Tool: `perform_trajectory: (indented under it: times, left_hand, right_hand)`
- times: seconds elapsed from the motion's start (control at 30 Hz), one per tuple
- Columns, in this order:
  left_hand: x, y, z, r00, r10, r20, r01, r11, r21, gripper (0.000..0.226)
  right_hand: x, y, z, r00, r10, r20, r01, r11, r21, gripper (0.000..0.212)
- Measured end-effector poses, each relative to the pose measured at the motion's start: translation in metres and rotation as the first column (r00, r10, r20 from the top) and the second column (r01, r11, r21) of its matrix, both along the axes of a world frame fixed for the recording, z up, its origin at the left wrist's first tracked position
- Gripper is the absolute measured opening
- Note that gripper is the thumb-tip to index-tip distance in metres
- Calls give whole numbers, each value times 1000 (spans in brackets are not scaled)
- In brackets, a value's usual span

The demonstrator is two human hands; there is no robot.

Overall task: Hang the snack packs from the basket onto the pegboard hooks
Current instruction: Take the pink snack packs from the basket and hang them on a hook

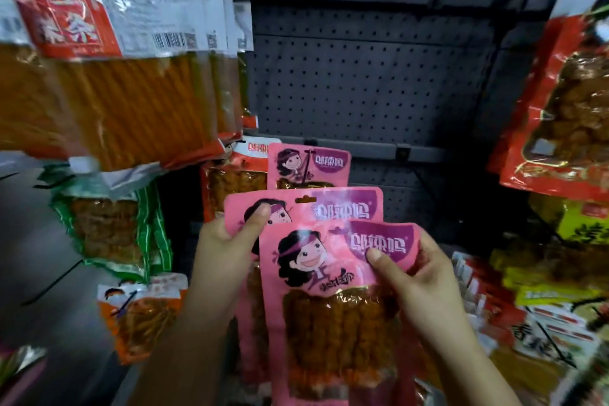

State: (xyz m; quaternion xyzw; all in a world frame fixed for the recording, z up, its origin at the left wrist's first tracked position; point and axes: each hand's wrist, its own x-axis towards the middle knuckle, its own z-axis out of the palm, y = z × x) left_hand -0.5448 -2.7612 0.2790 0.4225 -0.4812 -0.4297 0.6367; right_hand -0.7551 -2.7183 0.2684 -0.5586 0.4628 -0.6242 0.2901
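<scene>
1. The left hand holds the rear pink snack pack at its upper left corner; the thumb lies on the front and the other fingers are hidden behind the pack.
2. The right hand pinches the front pink snack pack at its upper right edge, with the thumb on the purple label and the fingers curled behind.
3. The front pack overlaps the rear one, and both are held upright in front of the dark pegboard.
4. A third pink pack hangs on a hook on the pegboard, just above and behind the two held packs.
5. To the left hang long orange stick packs, a green-edged pack and an orange pack.
6. To the right hang red packs, with yellow packs below them.
7. The basket is not visible.
</scene>
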Motion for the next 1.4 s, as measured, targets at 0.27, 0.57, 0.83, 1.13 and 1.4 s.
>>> perform_trajectory:
  times: [0.27, 0.57, 0.83, 1.13, 1.4]
  left_hand:
    - [17, -30, -13, 992, 44, 118, -42, 999, -14, 12]
    - [16, -34, -20, 986, 35, 164, -23, 997, -73, 18]
    - [14, -39, -20, 986, 43, 159, -23, 992, -122, 19]
    - [15, -48, -30, 987, 21, 161, -9, 997, -73, 17]
    - [26, -78, -43, 991, -76, 109, 81, 996, -46, 14]
  right_hand:
    - [20, -19, -23, 996, -84, -4, 84, 995, 56, 14]
    - [21, -26, -29, 997, -77, 8, 76, 994, 79, 18]
    - [21, -29, -29, 993, -87, 73, 84, 995, 52, 15]
    - [20, -37, -35, 995, -97, 39, 94, 993, 76, 16]
    - [18, -55, -34, 984, -177, 32, 172, 979, 109, 15]
